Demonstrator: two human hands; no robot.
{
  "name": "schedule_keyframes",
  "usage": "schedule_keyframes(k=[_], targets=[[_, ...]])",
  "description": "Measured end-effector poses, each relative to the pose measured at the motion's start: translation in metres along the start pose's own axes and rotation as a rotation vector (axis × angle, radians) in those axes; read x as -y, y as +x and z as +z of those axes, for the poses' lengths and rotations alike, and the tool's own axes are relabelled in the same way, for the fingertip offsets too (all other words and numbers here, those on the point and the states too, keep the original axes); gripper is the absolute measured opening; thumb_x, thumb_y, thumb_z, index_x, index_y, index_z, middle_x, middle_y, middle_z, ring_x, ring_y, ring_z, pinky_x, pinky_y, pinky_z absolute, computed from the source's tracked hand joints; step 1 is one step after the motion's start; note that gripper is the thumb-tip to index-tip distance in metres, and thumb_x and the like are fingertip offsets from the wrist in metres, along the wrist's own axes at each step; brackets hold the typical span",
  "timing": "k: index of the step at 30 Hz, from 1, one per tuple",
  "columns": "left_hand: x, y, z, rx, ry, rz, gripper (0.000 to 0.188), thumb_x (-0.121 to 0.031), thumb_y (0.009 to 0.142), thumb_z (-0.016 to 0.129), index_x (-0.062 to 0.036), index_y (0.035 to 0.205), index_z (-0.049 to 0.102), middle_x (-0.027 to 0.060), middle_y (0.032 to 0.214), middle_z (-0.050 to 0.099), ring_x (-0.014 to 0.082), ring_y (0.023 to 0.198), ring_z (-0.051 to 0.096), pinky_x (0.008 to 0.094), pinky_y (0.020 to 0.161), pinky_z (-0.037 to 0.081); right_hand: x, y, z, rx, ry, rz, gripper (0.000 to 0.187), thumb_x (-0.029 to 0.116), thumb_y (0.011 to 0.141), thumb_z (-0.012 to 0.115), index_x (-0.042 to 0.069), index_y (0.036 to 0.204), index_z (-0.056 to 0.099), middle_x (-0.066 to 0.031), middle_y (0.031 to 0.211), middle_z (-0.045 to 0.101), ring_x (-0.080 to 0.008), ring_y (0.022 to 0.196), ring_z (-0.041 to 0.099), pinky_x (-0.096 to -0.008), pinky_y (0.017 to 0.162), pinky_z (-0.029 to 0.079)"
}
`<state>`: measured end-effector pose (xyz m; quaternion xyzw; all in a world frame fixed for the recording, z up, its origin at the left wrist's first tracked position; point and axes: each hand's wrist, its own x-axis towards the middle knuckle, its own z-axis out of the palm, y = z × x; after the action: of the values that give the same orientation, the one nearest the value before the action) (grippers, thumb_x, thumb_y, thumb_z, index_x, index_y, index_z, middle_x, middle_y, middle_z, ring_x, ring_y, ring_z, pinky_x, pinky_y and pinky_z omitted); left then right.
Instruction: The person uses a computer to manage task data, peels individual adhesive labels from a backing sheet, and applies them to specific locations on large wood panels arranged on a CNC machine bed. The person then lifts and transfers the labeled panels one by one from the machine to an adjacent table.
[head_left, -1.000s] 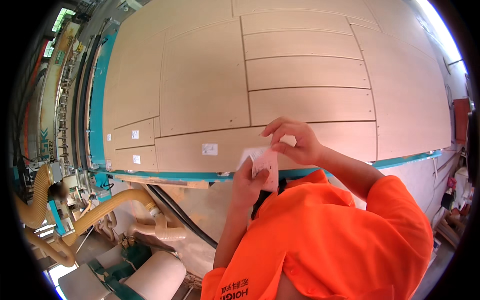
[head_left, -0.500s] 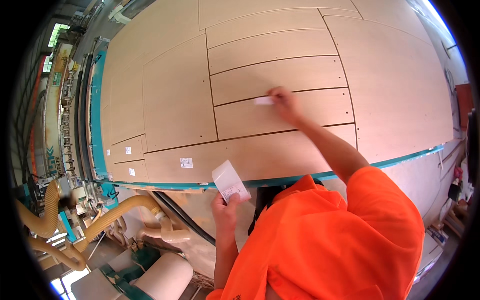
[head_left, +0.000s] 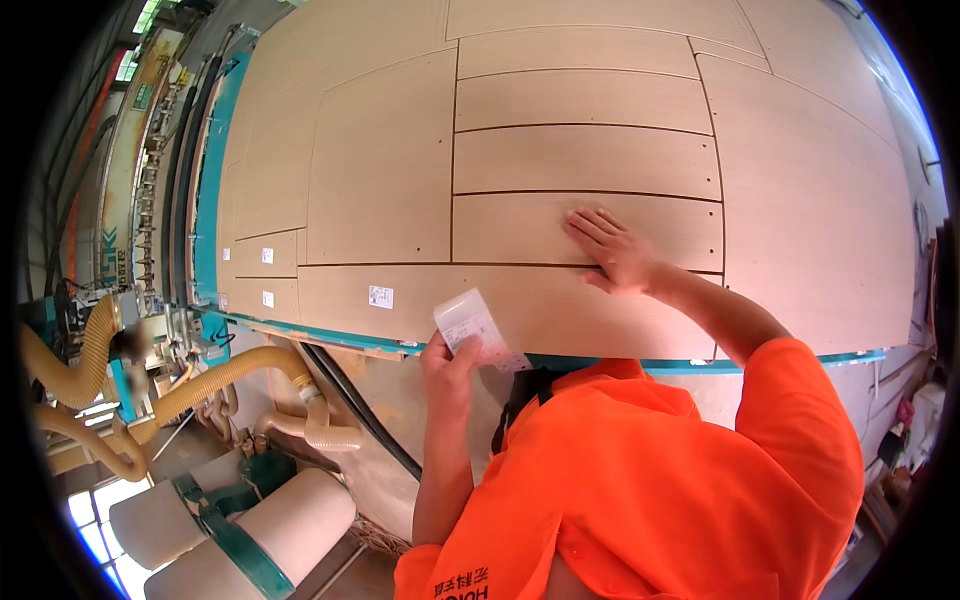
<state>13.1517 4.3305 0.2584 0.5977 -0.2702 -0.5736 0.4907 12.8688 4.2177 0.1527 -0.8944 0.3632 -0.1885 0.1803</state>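
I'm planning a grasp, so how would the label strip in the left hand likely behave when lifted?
The label strip is likely floppy, since it curls beyond the left hand. It is probably light for its size, looking paper-thin.

We record one head-worn, wide fisheye view, facing steeply down at close range past the orange shirt (head_left: pixel 660 470) onto the cut panels (head_left: pixel 585 160).

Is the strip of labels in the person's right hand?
No, the left hand grips the label strip, while the right hand is spread over a panel.
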Motion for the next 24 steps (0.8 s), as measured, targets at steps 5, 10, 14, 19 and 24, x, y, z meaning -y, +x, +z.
schedule_keyframes(k=[5, 10, 14, 19, 24], targets=[[-0.006, 0.005, 0.008, 0.047, 0.035, 0.051, 0.02, -0.007, 0.083, 0.059, 0.0028, 0.1, 0.06, 0.0043, 0.091, 0.063, 0.0098, 0.079, 0.058, 0.0241, 0.072, 0.046, 0.008, -0.018, -0.002, 0.062, -0.015, 0.061, 0.063, 0.027, 0.077, 0.06, 0.0, 0.13, 0.039, -0.016, 0.137, 0.037, -0.0345, 0.129, 0.031, -0.0452, 0.106, 0.025], [-0.002, 0.014, 0.008, 0.027, 0.081, -0.023, 0.019, -0.01, 0.085, 0.058, 0.0031, 0.098, 0.06, 0.0047, 0.089, 0.063, 0.0096, 0.077, 0.058, 0.025, 0.07, 0.046, 0.074, 0.006, -0.027, -0.128, 0.346, 0.079, 0.046, 0.013, 0.069, 0.069, 0.003, 0.112, 0.056, -0.014, 0.12, 0.053, -0.0321, 0.117, 0.046, -0.0442, 0.097, 0.038], [-0.004, 0.021, 0.018, 0.089, -0.109, -0.119, 0.022, -0.013, 0.086, 0.057, 0.0036, 0.1, 0.058, 0.0058, 0.091, 0.062, 0.0103, 0.08, 0.057, 0.0266, 0.071, 0.047, 0.122, 0.056, -0.044, -0.27, 0.398, -0.193, 0.036, 0.015, 0.07, 0.069, 0.007, 0.103, 0.059, -0.0106, 0.114, 0.056, -0.0276, 0.113, 0.049, -0.0426, 0.094, 0.04], [-0.003, 0.018, 0.011, 0.251, -0.272, -0.17, 0.023, -0.011, 0.088, 0.055, 0.0034, 0.106, 0.054, 0.0075, 0.1, 0.059, 0.0109, 0.088, 0.056, 0.0268, 0.076, 0.046, 0.105, 0.063, -0.02, -0.306, 0.446, -0.25, 0.03, 0.013, 0.07, 0.07, 0.007, 0.098, 0.063, -0.0076, 0.099, 0.062, -0.0268, 0.099, 0.056, -0.0411, 0.089, 0.043], [-0.005, 0.013, 0.009, 0.288, 0.01, -0.064, 0.02, -0.007, 0.087, 0.055, 0.0031, 0.104, 0.057, 0.0057, 0.096, 0.061, 0.0104, 0.086, 0.057, 0.0245, 0.075, 0.046, 0.106, 0.068, -0.019, -0.265, 0.714, -0.224, 0.028, 0.01, 0.069, 0.07, 0.003, 0.095, 0.064, -0.0093, 0.088, 0.064, -0.0262, 0.085, 0.059, -0.0391, 0.083, 0.045]])
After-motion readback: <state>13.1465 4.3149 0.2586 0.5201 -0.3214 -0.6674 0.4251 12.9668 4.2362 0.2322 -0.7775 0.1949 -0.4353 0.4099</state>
